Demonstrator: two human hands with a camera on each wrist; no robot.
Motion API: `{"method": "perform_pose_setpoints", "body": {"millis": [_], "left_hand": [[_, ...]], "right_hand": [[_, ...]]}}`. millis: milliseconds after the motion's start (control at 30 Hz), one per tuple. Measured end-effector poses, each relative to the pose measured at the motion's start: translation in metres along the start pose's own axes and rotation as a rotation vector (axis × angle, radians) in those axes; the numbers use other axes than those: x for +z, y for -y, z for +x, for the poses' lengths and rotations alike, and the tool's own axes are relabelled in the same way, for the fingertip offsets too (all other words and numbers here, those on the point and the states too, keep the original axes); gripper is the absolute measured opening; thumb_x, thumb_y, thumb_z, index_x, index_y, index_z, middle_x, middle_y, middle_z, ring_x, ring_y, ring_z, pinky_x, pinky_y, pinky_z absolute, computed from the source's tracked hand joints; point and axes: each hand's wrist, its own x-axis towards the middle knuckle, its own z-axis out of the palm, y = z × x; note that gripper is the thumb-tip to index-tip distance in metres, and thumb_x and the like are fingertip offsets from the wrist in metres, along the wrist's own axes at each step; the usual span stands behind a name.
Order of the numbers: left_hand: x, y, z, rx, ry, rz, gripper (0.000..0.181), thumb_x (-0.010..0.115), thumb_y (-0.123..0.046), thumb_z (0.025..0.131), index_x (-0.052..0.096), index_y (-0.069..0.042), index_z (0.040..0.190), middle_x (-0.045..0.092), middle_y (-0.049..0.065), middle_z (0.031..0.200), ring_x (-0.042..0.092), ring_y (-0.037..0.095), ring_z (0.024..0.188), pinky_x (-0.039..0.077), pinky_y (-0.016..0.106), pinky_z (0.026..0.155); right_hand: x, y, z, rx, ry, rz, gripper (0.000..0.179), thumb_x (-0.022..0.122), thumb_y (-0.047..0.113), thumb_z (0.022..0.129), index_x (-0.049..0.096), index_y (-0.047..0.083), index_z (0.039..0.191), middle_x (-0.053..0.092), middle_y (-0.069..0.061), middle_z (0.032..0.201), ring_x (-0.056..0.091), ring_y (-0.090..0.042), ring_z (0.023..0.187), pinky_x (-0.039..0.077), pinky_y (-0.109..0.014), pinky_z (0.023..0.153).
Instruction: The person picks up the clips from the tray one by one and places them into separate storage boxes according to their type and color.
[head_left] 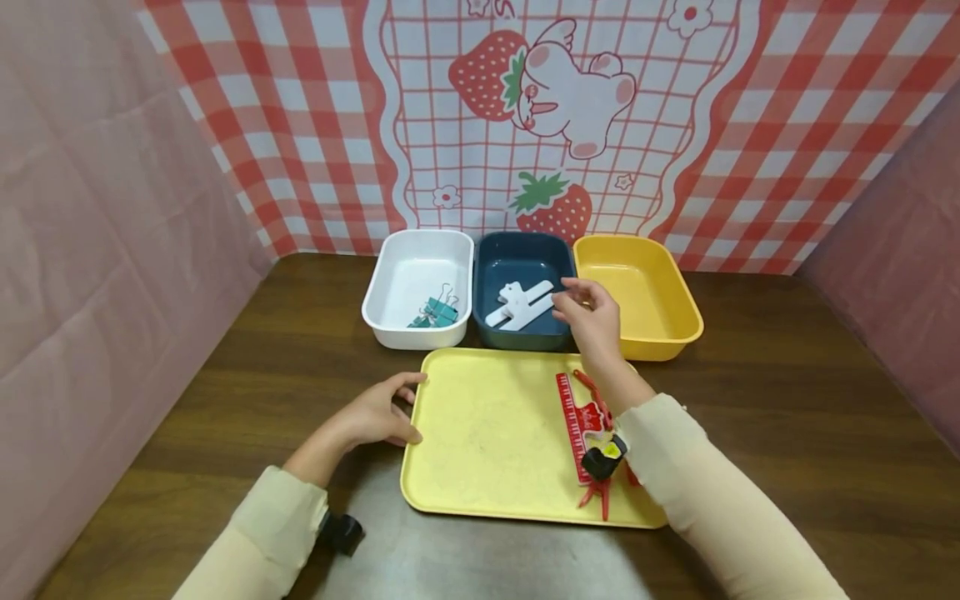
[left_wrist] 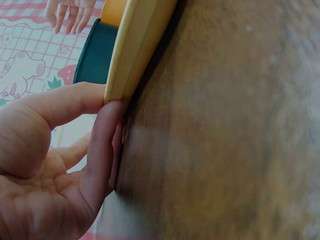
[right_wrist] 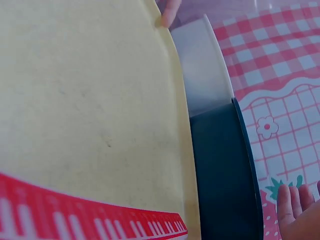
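Note:
My left hand [head_left: 378,412] is at the left edge of the yellow tray [head_left: 480,442], thumb and fingers pinching its rim, as the left wrist view shows up close. Over the right side of the dark blue bin [head_left: 491,260], my right hand [head_left: 592,321] has loosely bent fingers with nothing between them. Beside its fingertips, white bag clips [head_left: 517,307] lie crossed in that bin. A red clip with ruler-like white marks [head_left: 570,425] lies on the tray's right side, among other red clips [head_left: 596,500] partly hidden by my right wrist.
Left of the blue bin stands a white bin [head_left: 390,275] with teal binder clips [head_left: 438,312]. A yellow bin [head_left: 660,292] stands on the right. Behind them hangs a red checked cloth [head_left: 315,125]. The wooden table [head_left: 787,400] extends on both sides of the tray.

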Motion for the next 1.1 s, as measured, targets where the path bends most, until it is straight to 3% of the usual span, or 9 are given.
{"method": "perform_pose_setpoints", "body": {"millis": [400,767,1100], "left_hand": [[0.000,-0.003,0.000,-0.021,-0.006,0.020,0.086,0.072,0.015,0.066,0.032,-0.003,0.141,0.039,0.017,0.109,0.060,0.019,0.070,0.056,0.036,0.062],[0.000,-0.001,0.000,-0.018,-0.009,0.022,0.086,0.072,0.015,0.066,0.033,-0.002,0.140,0.039,0.017,0.109,0.059,0.019,0.072,0.056,0.036,0.062],[0.000,-0.001,-0.001,0.000,-0.010,0.017,0.085,0.071,0.016,0.065,0.034,-0.001,0.139,0.040,0.018,0.108,0.060,0.019,0.070,0.056,0.036,0.061]], "right_hand": [[-0.014,0.000,-0.022,0.018,0.056,-0.031,0.032,0.063,0.008,0.088,0.056,0.003,0.118,0.055,-0.005,0.098,0.056,-0.017,0.089,0.051,-0.023,0.080],[-0.023,-0.001,-0.038,-0.038,0.095,-0.076,0.031,0.065,0.007,0.086,0.058,0.003,0.116,0.058,-0.004,0.097,0.056,-0.016,0.088,0.051,-0.019,0.077],[-0.034,-0.001,-0.052,-0.024,0.105,-0.183,0.034,0.066,0.014,0.087,0.057,0.002,0.118,0.058,-0.010,0.105,0.054,-0.017,0.094,0.048,-0.017,0.078]]}}
